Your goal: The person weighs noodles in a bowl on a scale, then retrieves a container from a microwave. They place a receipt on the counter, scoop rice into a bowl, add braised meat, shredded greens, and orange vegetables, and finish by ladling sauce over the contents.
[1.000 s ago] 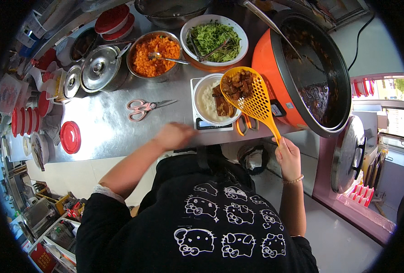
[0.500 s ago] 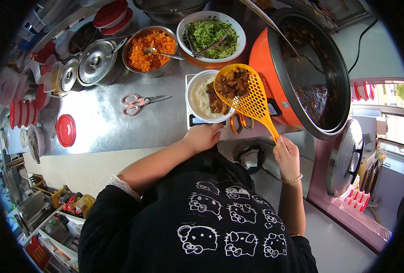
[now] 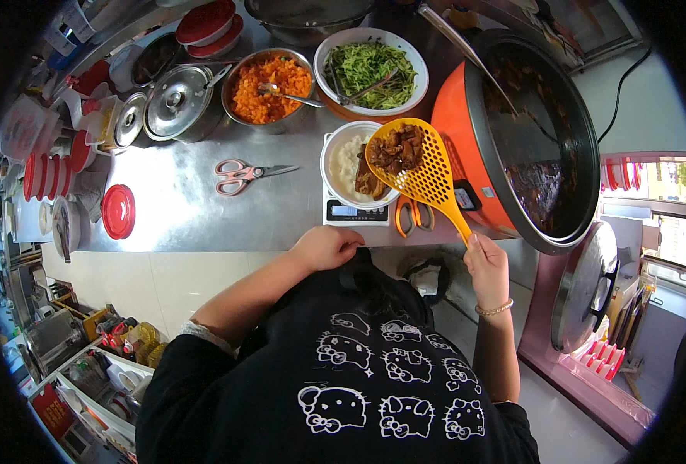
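Note:
My right hand (image 3: 486,269) grips the handle of a yellow slotted ladle (image 3: 430,185). Chunks of brown braised meat (image 3: 397,148) lie in its bowl, which hangs over the right side of a white round bowl (image 3: 332,165). That bowl contains white rice (image 3: 345,161) and some brown meat pieces, and stands on a white digital scale (image 3: 362,220). At the counter's front edge, just below the scale, my left hand (image 3: 329,247) rests with its fingers curled in and nothing seen in them.
An orange pot (image 3: 453,116) of dark stew stands at the right. Behind are a bowl of shredded greens (image 3: 370,77) and a pan of diced orange vegetables (image 3: 262,97). Pink scissors (image 3: 238,176), orange-handled scissors (image 3: 414,216), a red lid (image 3: 119,211) and lidded steel pots (image 3: 174,99) share the counter.
My left hand has drawn back from beside the bowl to the counter's edge, uncovering the scale's front. The ladle stays over the bowl's right side. The view has shifted slightly.

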`<state>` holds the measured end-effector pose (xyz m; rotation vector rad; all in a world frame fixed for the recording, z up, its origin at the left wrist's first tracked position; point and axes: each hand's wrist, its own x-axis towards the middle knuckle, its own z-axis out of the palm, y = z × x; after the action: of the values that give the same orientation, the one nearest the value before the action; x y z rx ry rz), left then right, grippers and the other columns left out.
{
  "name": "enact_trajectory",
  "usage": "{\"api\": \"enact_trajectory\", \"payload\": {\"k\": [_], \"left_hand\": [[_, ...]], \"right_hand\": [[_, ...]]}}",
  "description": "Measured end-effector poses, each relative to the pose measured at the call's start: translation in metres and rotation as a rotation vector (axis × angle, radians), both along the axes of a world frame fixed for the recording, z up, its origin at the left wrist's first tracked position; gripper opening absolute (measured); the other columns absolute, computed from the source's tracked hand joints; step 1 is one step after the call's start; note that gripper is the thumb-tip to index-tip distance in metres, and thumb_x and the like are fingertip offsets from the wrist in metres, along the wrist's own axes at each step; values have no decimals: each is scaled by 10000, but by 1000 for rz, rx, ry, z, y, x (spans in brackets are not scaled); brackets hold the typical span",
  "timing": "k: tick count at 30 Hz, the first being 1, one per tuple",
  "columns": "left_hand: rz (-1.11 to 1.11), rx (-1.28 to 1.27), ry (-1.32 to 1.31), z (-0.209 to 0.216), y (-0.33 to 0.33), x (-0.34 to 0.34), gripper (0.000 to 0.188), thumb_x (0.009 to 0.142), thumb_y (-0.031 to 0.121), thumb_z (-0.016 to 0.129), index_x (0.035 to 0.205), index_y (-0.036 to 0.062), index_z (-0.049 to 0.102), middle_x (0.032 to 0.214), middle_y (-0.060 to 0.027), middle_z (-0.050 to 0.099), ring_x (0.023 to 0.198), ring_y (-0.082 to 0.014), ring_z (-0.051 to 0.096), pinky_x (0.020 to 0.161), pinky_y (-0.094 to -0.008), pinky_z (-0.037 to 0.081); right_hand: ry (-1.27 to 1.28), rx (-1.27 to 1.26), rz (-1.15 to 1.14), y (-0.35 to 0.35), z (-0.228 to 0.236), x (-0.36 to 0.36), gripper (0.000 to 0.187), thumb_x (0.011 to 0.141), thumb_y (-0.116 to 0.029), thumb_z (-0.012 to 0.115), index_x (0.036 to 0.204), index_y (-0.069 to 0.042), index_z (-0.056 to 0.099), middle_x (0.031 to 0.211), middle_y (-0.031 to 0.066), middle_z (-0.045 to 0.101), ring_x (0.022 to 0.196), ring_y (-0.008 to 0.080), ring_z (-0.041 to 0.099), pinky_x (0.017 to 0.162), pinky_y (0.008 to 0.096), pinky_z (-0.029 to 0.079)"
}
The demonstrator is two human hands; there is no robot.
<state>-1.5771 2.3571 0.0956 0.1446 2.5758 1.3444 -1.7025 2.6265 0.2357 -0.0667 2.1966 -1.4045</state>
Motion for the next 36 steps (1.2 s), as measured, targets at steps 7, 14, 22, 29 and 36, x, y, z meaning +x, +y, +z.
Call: {"api": "enact_trajectory", "payload": {"k": [7, 14, 22, 29, 36], "left_hand": [[99, -7, -68, -4, -22, 19, 223, 882, 221, 548, 1044, 134, 674, 864, -153, 675, 762, -351, 647, 720, -436, 527], [41, -7, -88, -4, -51, 21, 225, 873, 213, 543, 1039, 127, 668, 887, -148, 679, 801, -349, 646, 744, -442, 526], [-26, 53, -52, -11, -78, 17, 230, 872, 197, 539, 1033, 99, 671, 928, -148, 682, 854, -341, 646, 783, -429, 522], [-82, 80, -43, -19, -92, 13, 226, 873, 196, 536, 1024, 98, 672, 934, -146, 683, 857, -342, 648, 784, -429, 523], [-108, 75, -78, -19, -101, 12, 228, 877, 206, 534, 1026, 102, 672, 934, -147, 682, 859, -343, 646, 785, -435, 520]], "right_hand": [[101, 177, 14, -30, -1, 14, 258, 982, -204, 526, 888, 23, 606, 621, -29, 426, 578, 51, 376, 517, 235, 333], [171, 326, -8, -62, 3, 32, 256, 965, -212, 539, 910, 18, 636, 583, 38, 471, 541, 88, 415, 518, 268, 374], [297, 540, 9, -86, 20, 46, 250, 943, -243, 560, 1002, -31, 679, 657, 179, 567, 553, 251, 576, 558, 328, 451], [329, 578, -16, -100, 24, 57, 238, 936, -244, 573, 991, -41, 683, 635, 171, 561, 535, 266, 574, 536, 335, 447], [389, 638, -42, -105, 33, 60, 231, 935, -249, 574, 982, -56, 690, 613, 164, 558, 507, 259, 555, 516, 337, 436]]}}
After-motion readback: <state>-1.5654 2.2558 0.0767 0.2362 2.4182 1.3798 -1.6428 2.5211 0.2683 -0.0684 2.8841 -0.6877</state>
